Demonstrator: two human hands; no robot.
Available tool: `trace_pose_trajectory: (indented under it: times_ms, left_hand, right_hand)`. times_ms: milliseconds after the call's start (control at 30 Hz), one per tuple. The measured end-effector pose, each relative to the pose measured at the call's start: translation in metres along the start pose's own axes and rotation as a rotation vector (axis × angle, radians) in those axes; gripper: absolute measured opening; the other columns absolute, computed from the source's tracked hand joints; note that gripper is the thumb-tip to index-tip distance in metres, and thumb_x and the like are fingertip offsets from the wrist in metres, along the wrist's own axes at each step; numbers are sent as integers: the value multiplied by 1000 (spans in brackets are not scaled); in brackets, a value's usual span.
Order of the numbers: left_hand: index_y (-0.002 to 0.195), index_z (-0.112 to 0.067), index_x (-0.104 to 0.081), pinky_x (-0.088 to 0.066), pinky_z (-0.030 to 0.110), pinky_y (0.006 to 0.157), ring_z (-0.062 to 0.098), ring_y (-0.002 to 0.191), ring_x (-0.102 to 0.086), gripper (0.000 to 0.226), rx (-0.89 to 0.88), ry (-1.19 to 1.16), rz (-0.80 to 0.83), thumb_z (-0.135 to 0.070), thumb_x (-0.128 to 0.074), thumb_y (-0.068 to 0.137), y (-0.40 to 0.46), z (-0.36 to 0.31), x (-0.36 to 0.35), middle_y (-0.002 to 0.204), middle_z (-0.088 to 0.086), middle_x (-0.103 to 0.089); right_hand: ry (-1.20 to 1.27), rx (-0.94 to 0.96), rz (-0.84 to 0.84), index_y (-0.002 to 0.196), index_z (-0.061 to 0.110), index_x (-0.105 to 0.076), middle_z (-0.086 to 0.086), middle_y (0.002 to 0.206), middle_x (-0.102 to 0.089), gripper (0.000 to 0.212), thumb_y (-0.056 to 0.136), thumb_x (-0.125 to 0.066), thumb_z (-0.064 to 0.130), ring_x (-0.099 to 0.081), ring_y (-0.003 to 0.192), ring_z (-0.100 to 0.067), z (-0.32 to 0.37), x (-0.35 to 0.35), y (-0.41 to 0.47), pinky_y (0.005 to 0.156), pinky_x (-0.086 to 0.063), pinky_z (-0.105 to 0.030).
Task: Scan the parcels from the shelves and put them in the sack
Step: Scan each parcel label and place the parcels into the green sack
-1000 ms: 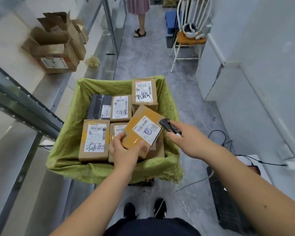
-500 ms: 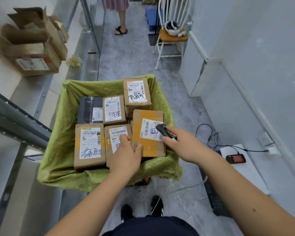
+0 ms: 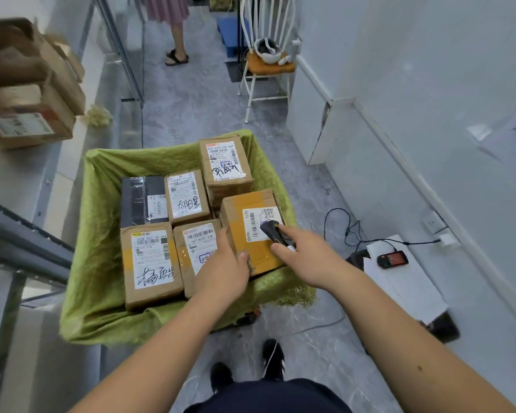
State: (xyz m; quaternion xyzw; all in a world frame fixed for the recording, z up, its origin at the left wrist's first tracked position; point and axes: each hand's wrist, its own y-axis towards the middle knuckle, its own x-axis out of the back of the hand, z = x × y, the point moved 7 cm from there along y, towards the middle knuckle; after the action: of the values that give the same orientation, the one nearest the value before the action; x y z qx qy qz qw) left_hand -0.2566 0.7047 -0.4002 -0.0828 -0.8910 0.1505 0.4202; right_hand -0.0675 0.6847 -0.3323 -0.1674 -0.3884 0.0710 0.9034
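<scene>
A green sack (image 3: 102, 293) stands open on the floor in front of me and holds several labelled cardboard parcels. At its front right corner lies a brown parcel (image 3: 239, 216) with orange tape and a white label. My left hand (image 3: 224, 272) grips this parcel's near left edge, thumb on top. My right hand (image 3: 307, 257) is shut on a small black scanner (image 3: 273, 232), whose head sits just above the parcel's label. A black-wrapped parcel (image 3: 137, 198) lies at the sack's back left.
Metal shelving (image 3: 27, 239) runs along the left, with open cardboard boxes (image 3: 27, 114) on it. A white chair (image 3: 265, 64) and a standing person (image 3: 173, 25) are down the aisle. A phone (image 3: 392, 259) on a white box and cables lie on the right.
The orange-taped parcel went from tilted in my left hand above the sack down to lying flat in its front right corner. My right hand with the scanner followed it down.
</scene>
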Motion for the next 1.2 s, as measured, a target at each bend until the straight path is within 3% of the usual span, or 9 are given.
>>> trace_pose_trajectory:
  times_ms: [200, 267, 333, 433, 533, 700, 867, 1000, 1200]
  left_hand:
    - [155, -44, -2, -52, 36, 65, 21, 83, -64, 86, -147, 177, -71, -59, -60, 93, -4, -3, 14, 118, -2, -71]
    - [157, -40, -5, -57, 42, 75, 27, 109, -65, 90, -236, 333, -116, -67, -58, 90, -6, -8, 18, 135, 1, -61]
    - [159, -35, -10, -56, 48, 89, 29, 127, -56, 92, -276, 453, -122, -72, -56, 88, -8, -11, 20, 146, 3, -52]
    - [160, -33, -14, -49, 52, 103, 29, 142, -43, 94, -274, 523, -135, -76, -54, 87, -16, -15, 22, 156, 5, -43]
    - [159, -35, -13, -40, 53, 114, 30, 151, -32, 94, -231, 517, -156, -76, -56, 87, -24, -15, 26, 162, 7, -36]
    - [164, -34, -10, -29, 53, 121, 29, 158, -18, 95, -83, 506, -217, -78, -50, 90, -41, -14, 32, 170, 6, -24]
    - [166, -34, -11, -26, 50, 125, 28, 160, -13, 93, 135, 518, -298, -85, -35, 91, -83, -12, 26, 173, 3, -17]
    - [166, -39, -6, -27, 51, 124, 29, 159, -14, 89, 313, 489, -361, -80, -38, 93, -141, 4, 15, 173, 5, -18]
    - [166, -40, -12, -25, 50, 126, 28, 161, -11, 87, 628, 376, -520, -79, -40, 92, -257, 36, 15, 174, 5, -17]
  right_hand:
    - [7, -24, -25, 147, 25, -52, -2, 133, -64, 48, 102, -54, 41, -61, 110, -20, -1, -4, -7, 89, -49, -34]
    - [-45, -48, -44, 144, 24, -52, -10, 127, -61, 46, 102, -53, 44, -60, 107, -26, -4, -6, -11, 85, -48, -37]
    - [-101, -73, -57, 152, 26, -43, -14, 131, -56, 55, 102, -52, 48, -57, 115, -31, -7, -8, -14, 91, -48, -39]
    - [-138, -77, -56, 162, 33, -28, -14, 133, -51, 66, 102, -48, 53, -53, 121, -33, -7, -12, -15, 101, -48, -44]
    - [-143, -34, -38, 161, 36, -29, -13, 129, -51, 64, 102, -46, 55, -54, 117, -33, -1, -13, -11, 101, -49, -47]
    - [-139, 110, 29, 156, 35, -35, -12, 129, -50, 60, 101, -46, 55, -56, 106, -30, 4, -15, 2, 94, -52, -44]
    - [-143, 259, 143, 161, 37, -27, -12, 136, -47, 67, 100, -48, 57, -50, 123, -34, -1, -19, 2, 104, -46, -45]
    - [-145, 419, 232, 159, 37, -27, -11, 129, -48, 65, 101, -47, 57, -52, 121, -32, 5, -32, -11, 100, -47, -45]
    - [-216, 675, 437, 162, 37, -22, -14, 143, -45, 66, 103, -44, 57, -48, 130, -34, 48, -72, -64, 102, -44, -43]
